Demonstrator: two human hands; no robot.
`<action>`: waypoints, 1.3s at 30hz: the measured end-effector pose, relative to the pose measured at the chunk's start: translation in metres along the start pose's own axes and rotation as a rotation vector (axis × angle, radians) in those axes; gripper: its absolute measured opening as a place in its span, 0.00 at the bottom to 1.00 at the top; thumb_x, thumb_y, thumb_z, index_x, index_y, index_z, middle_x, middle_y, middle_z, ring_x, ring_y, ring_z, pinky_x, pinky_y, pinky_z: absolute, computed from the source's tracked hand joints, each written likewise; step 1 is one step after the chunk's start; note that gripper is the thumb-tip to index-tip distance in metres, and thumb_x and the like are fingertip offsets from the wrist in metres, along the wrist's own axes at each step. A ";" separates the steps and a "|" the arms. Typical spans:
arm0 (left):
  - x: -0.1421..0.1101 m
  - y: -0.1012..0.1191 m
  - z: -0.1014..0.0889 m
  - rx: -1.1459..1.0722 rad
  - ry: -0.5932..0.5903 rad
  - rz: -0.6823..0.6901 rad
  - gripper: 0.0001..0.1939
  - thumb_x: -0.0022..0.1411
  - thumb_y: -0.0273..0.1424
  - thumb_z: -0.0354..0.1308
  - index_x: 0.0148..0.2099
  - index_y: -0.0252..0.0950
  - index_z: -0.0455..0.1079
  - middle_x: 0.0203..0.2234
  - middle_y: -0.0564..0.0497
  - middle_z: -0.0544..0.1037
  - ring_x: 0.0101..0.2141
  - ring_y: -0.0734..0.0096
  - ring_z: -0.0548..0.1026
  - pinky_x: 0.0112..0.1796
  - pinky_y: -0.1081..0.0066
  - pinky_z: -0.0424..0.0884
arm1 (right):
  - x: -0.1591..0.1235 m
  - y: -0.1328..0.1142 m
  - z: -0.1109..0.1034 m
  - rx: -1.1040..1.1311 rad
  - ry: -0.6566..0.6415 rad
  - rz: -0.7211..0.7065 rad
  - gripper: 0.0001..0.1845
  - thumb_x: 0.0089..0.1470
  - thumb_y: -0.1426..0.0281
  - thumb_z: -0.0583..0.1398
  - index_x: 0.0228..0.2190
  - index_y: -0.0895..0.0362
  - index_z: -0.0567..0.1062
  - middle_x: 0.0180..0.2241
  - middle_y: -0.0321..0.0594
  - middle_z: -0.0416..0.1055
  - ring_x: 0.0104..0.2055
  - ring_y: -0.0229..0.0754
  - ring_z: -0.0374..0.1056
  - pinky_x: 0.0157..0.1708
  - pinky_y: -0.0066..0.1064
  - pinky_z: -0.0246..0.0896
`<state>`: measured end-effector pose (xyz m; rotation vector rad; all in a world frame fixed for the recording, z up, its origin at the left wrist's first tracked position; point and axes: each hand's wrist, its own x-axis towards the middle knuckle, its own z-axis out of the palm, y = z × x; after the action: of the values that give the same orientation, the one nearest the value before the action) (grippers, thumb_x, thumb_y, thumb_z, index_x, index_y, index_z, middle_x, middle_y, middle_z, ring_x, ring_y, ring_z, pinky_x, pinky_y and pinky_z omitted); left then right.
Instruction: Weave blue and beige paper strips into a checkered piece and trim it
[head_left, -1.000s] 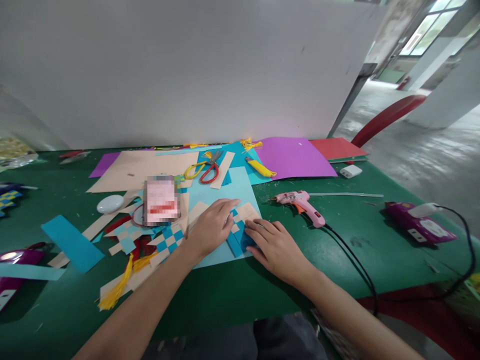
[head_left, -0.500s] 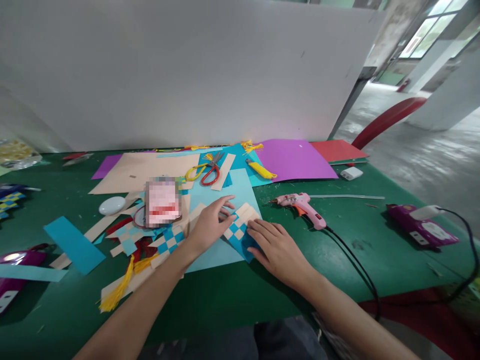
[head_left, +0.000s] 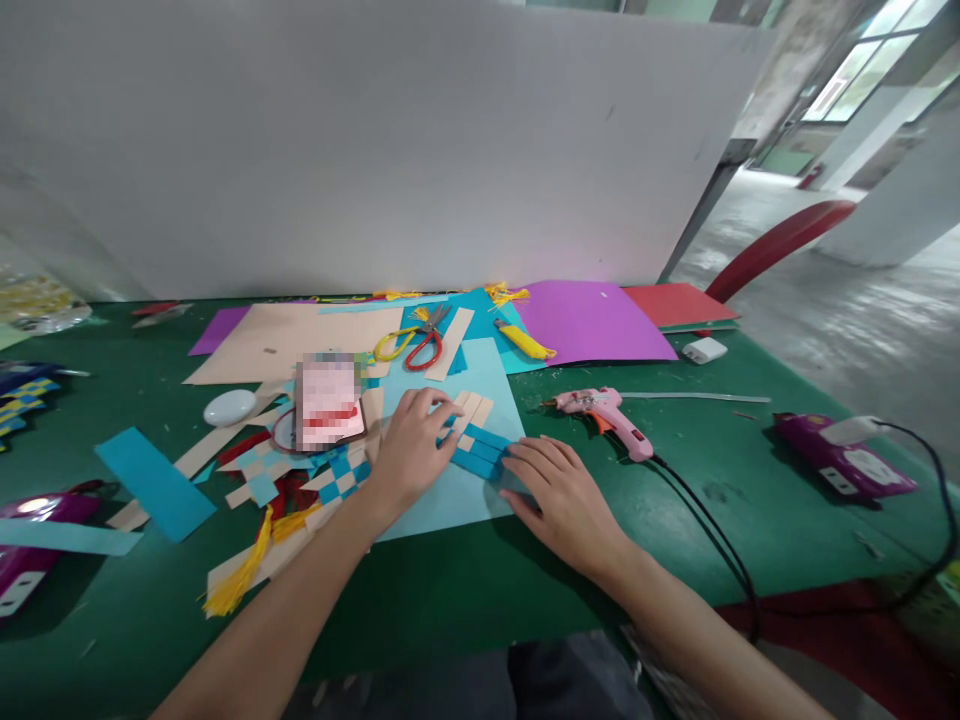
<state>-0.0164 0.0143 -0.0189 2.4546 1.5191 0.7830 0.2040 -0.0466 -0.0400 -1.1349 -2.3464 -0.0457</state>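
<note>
A small piece of woven paper strips (head_left: 484,452), blue and beige, lies on a light blue sheet (head_left: 450,510) between my hands. My left hand (head_left: 416,445) is closed on the left end of the weave, its fingers bent over the edge; the fingertips partly cover the strips. On the other side, my right hand (head_left: 559,495) rests with fingers stretched out flat, their tips touching the right ends of the blue strips. Beyond the weave lie scissors (head_left: 424,345) with one yellow and one red handle, a loose beige strip (head_left: 452,340) and a yellow cutter (head_left: 525,340).
Right of my hands lies a pink glue gun (head_left: 607,415) with a black cord. A purple power strip (head_left: 844,455) is farther right. Paper scraps, a yellow tassel (head_left: 240,575) and a blurred-out pink item (head_left: 330,400) crowd the left. A whiteboard-like panel (head_left: 375,150) stands behind.
The woven piece has turned, and its blue strips now point toward my right hand. My left hand has come down onto its left end. My right hand has flattened and shifted slightly right.
</note>
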 end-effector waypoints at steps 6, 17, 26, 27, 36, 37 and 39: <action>-0.001 -0.002 -0.013 -0.094 -0.339 0.267 0.20 0.60 0.44 0.58 0.52 0.41 0.69 0.48 0.46 0.72 0.50 0.58 0.68 0.50 0.61 0.66 | 0.000 0.002 0.000 0.006 0.008 0.013 0.15 0.59 0.67 0.56 0.46 0.59 0.72 0.47 0.46 0.73 0.53 0.48 0.64 0.55 0.45 0.57; 0.005 -0.012 -0.009 -0.117 -0.356 0.254 0.18 0.60 0.47 0.56 0.47 0.44 0.73 0.46 0.49 0.76 0.50 0.59 0.70 0.49 0.64 0.66 | 0.000 0.016 -0.009 0.065 0.177 0.166 0.11 0.60 0.71 0.54 0.43 0.57 0.72 0.43 0.45 0.74 0.49 0.46 0.67 0.50 0.41 0.62; 0.001 -0.018 -0.012 -0.125 -0.356 0.095 0.18 0.62 0.48 0.52 0.38 0.41 0.76 0.49 0.46 0.75 0.53 0.53 0.69 0.51 0.56 0.66 | -0.011 0.047 -0.031 -0.220 0.317 0.373 0.09 0.59 0.68 0.55 0.40 0.58 0.71 0.39 0.46 0.73 0.43 0.49 0.66 0.46 0.42 0.61; 0.001 -0.018 -0.013 -0.120 -0.355 0.071 0.19 0.61 0.48 0.52 0.37 0.40 0.76 0.51 0.46 0.74 0.53 0.52 0.68 0.52 0.55 0.65 | -0.015 0.052 -0.034 -0.306 0.292 0.439 0.11 0.59 0.65 0.55 0.39 0.59 0.71 0.38 0.48 0.73 0.42 0.51 0.65 0.44 0.43 0.61; 0.001 -0.013 -0.022 -0.233 -0.377 -0.051 0.18 0.61 0.47 0.53 0.45 0.43 0.73 0.48 0.46 0.73 0.44 0.57 0.74 0.45 0.59 0.71 | -0.029 0.087 -0.027 -0.599 -0.031 0.547 0.27 0.57 0.49 0.51 0.33 0.62 0.69 0.32 0.52 0.68 0.36 0.52 0.63 0.33 0.38 0.57; 0.001 -0.013 -0.022 -0.237 -0.380 -0.055 0.18 0.61 0.47 0.53 0.45 0.43 0.73 0.48 0.46 0.73 0.43 0.57 0.75 0.45 0.59 0.72 | -0.028 0.087 -0.025 -0.595 -0.024 0.541 0.25 0.58 0.50 0.51 0.32 0.61 0.69 0.32 0.51 0.67 0.36 0.51 0.63 0.33 0.38 0.57; 0.001 -0.015 -0.022 -0.231 -0.377 -0.056 0.17 0.61 0.47 0.53 0.43 0.43 0.74 0.49 0.46 0.73 0.45 0.56 0.74 0.46 0.58 0.71 | -0.025 0.086 -0.024 -0.568 0.007 0.560 0.20 0.59 0.53 0.51 0.31 0.59 0.67 0.31 0.49 0.67 0.35 0.50 0.63 0.32 0.37 0.56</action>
<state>-0.0391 0.0191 -0.0062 2.2223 1.2740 0.4253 0.2910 -0.0148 -0.0481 -2.0188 -1.9699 -0.5357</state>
